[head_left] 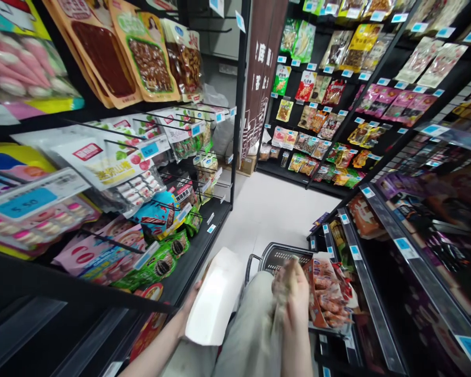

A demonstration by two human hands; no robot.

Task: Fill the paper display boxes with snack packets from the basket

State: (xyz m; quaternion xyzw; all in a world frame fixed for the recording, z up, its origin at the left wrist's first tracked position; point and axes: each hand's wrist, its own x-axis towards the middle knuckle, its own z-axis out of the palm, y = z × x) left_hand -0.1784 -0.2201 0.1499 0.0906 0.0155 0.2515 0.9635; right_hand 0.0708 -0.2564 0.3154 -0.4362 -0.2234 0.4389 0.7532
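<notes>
My left hand (192,306) grips the edge of a flat white card or box lid (216,298) held low in the aisle. My right hand (292,293) is closed round a crumpled pale packet, blurred by motion, and sits right beside a red-orange snack bag (325,293) that leans on the lower right shelf. A black shopping basket (275,256) with a metal handle stands on the floor just beyond both hands, above my pale trouser leg (251,324).
Black racks of hanging snack packets line both sides of a narrow aisle with a white floor (270,209). Peg hooks with blue price tags (23,203) stick out on the left. More shelves (310,131) and a brown banner (261,68) close off the far end.
</notes>
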